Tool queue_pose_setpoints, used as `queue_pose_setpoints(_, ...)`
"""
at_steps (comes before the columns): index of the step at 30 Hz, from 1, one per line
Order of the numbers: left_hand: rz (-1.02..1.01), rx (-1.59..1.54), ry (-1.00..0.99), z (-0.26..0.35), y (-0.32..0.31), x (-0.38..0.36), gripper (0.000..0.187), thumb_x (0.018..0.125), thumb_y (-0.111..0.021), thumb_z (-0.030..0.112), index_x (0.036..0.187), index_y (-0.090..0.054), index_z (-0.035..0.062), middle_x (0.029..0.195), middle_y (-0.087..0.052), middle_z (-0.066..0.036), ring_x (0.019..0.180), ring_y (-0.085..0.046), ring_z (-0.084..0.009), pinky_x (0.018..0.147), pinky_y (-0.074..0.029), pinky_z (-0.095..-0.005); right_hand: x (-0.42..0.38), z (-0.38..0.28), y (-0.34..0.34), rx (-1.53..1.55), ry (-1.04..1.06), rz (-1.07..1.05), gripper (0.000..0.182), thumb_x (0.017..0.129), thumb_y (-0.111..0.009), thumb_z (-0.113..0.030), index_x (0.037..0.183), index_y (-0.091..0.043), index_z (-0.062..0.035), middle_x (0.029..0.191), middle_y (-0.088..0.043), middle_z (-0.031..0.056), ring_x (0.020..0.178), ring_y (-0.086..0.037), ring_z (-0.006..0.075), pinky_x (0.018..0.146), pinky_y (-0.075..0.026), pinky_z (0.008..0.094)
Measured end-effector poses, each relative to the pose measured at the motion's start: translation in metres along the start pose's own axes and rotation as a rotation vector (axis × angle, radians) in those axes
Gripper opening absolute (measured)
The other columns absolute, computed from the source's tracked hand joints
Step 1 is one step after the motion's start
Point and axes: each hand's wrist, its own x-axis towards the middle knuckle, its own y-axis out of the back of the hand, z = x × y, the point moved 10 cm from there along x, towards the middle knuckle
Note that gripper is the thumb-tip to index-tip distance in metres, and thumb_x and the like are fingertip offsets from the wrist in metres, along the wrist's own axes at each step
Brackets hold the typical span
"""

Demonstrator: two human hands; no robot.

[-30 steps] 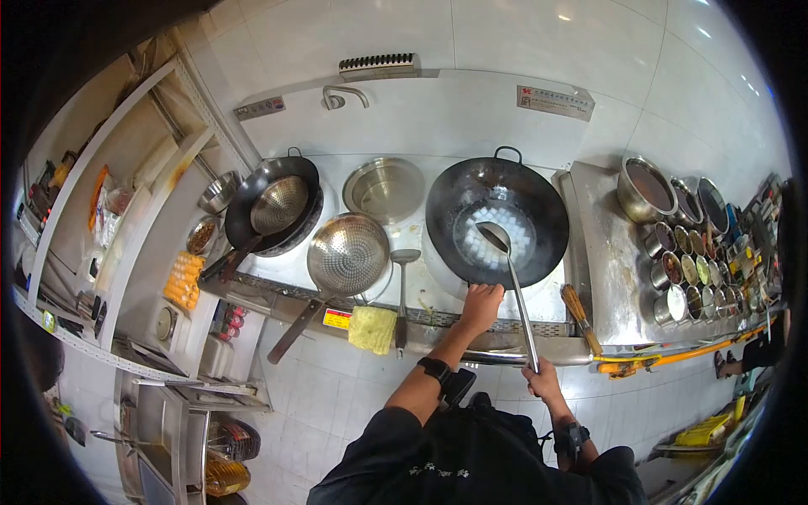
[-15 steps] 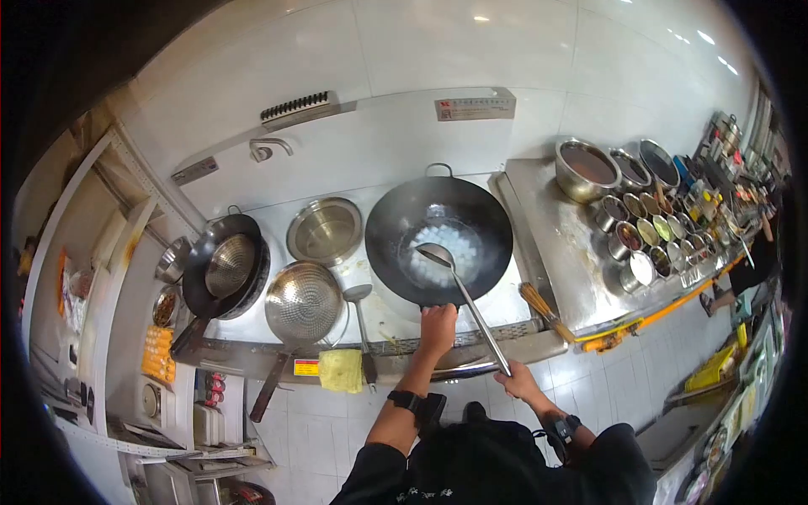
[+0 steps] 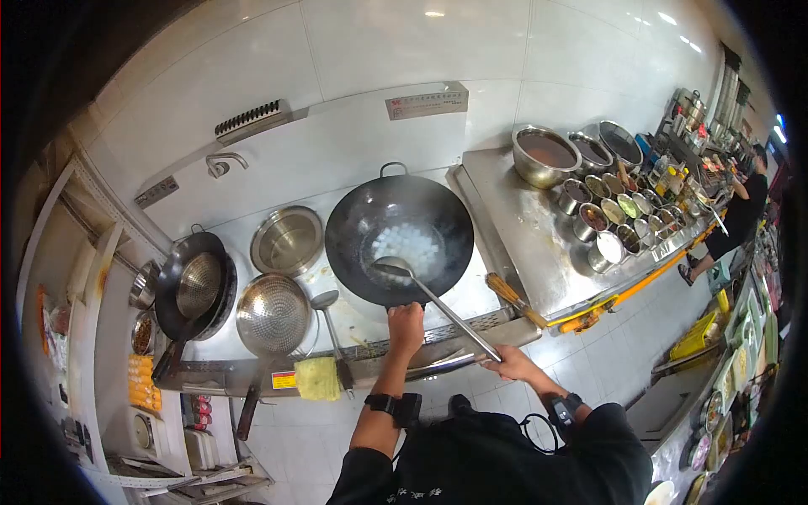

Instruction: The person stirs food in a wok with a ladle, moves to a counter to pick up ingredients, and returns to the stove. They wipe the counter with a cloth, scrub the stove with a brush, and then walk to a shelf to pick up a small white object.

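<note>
A black wok point(image 3: 353, 227) stands on the stove with pale, whitish cubes point(image 3: 408, 246) lying in liquid at its bottom, and faint steam hangs over it. My left hand point(image 3: 406, 326) is closed around the wok's near handle, which it mostly covers. In my right hand point(image 3: 510, 364) is the end of the long handle of a metal ladle point(image 3: 446, 310). The ladle's bowl is inside the wok, at the near left of the cubes.
Left of the wok are a perforated strainer point(image 3: 273, 315), a steel pot point(image 3: 287, 241), a spatula point(image 3: 325, 300) and another wok point(image 3: 171, 252). A yellow cloth point(image 3: 317, 380) hangs over the front edge. At right are a brush point(image 3: 515, 300), seasoning containers point(image 3: 604, 251) and another person point(image 3: 745, 206).
The camera view has swung to the right, so the stove appears further left. The ladle's bowl has moved from over the cubes toward the wok's near side. Both grips stay the same.
</note>
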Motion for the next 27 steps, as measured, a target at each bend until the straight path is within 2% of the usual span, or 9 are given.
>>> queue_pose_setpoints(3,-0.029,-0.006,0.004,0.003,0.003,-0.002,0.008,0.081,-0.060,0.011,0.079,-0.052,0.0084,0.074,-0.059,-0.009,0.076,-0.056,-0.0317,0.070,-0.036,-0.0455,-0.018,-0.017,0.033,-0.105,0.059,-0.026,0.025,0.083,-0.067,-0.024,0.100,-0.059,-0.0072,0.058,-0.053,0.0024,0.044,-0.052,0.0095,0.041,-0.043,0.0264)
queue_pose_setpoints(7,-0.056,0.003,0.026,-0.001,0.000,-0.001,0.009,0.081,-0.060,0.010,0.081,-0.051,0.0081,0.074,-0.058,-0.009,0.076,-0.055,-0.0317,0.071,-0.036,-0.0454,-0.033,-0.038,0.074,-0.454,0.253,0.094,0.037,0.082,-0.064,-0.031,0.108,-0.058,-0.0054,0.080,-0.064,0.0203,0.076,-0.064,0.0348,0.071,-0.050,0.0421)
queue_pose_setpoints(10,0.014,-0.013,-0.004,0.001,0.001,-0.002,0.008,0.082,-0.058,0.011,0.077,-0.052,0.0080,0.072,-0.057,-0.010,0.076,-0.055,-0.0316,0.071,-0.036,-0.0458,-0.032,-0.056,0.090,-0.558,0.278,0.172,0.034,0.084,-0.064,-0.029,0.108,-0.057,-0.0065,0.087,-0.062,0.0205,0.085,-0.061,0.0395,0.074,-0.050,0.0450)
queue_pose_setpoints(13,-0.064,-0.019,0.021,-0.002,-0.003,-0.002,0.009,0.083,-0.060,0.010,0.082,-0.051,0.0073,0.074,-0.057,-0.009,0.078,-0.054,-0.0321,0.072,-0.036,-0.0451,-0.017,-0.077,0.090,-0.702,0.227,0.240,0.032,0.086,-0.059,-0.027,0.110,-0.058,-0.0065,0.088,-0.065,0.0217,0.088,-0.062,0.0387,0.078,-0.049,0.0472)
queue_pose_setpoints(14,-0.058,-0.025,0.017,-0.003,-0.001,-0.002,0.009,0.083,-0.060,0.010,0.082,-0.051,0.0073,0.075,-0.057,-0.010,0.078,-0.054,-0.0322,0.072,-0.036,-0.0451,-0.007,-0.077,0.086,-0.728,0.123,0.183,0.030,0.087,-0.058,-0.027,0.108,-0.058,-0.0069,0.089,-0.065,0.0215,0.088,-0.063,0.0392,0.078,-0.049,0.0484)
queue_pose_setpoints(18,-0.055,-0.047,0.002,-0.002,-0.001,-0.002,0.009,0.084,-0.059,0.011,0.082,-0.051,0.0073,0.075,-0.057,-0.010,0.077,-0.054,-0.0324,0.072,-0.035,-0.0450,0.035,-0.083,0.065,-0.785,0.106,0.237,0.029,0.088,-0.055,-0.028,0.105,-0.055,-0.0045,0.087,-0.065,0.0219,0.083,-0.064,0.0395,0.074,-0.050,0.0497)
queue_pose_setpoints(21,-0.057,-0.052,0.001,0.001,0.000,-0.001,0.009,0.084,-0.058,0.012,0.082,-0.051,0.0073,0.076,-0.057,-0.010,0.077,-0.054,-0.0324,0.072,-0.035,-0.0447,0.067,-0.075,0.040,-0.715,0.124,0.323,0.030,0.089,-0.054,-0.027,0.105,-0.051,-0.0017,0.086,-0.065,0.0225,0.082,-0.064,0.0397,0.073,-0.051,0.0494)
queue_pose_setpoints(24,-0.050,-0.049,-0.007,0.000,0.001,-0.002,0.009,0.085,-0.058,0.013,0.082,-0.052,0.0073,0.075,-0.057,-0.010,0.077,-0.054,-0.0323,0.072,-0.035,-0.0443,0.079,-0.067,0.018,-0.608,0.223,0.444,0.029,0.089,-0.054,-0.028,0.099,-0.046,-0.0013,0.075,-0.062,0.0225,0.072,-0.062,0.0421,0.064,-0.049,0.0527)
queue_pose_setpoints(27,-0.054,-0.052,-0.019,-0.001,-0.001,-0.002,0.008,0.084,-0.058,0.012,0.082,-0.052,0.0074,0.075,-0.056,-0.010,0.077,-0.054,-0.0318,0.073,-0.036,-0.0431,0.076,-0.050,0.004,-0.429,0.264,0.434,0.029,0.088,-0.054,-0.027,0.098,-0.045,-0.0011,0.073,-0.062,0.0241,0.069,-0.062,0.0437,0.062,-0.049,0.0534)
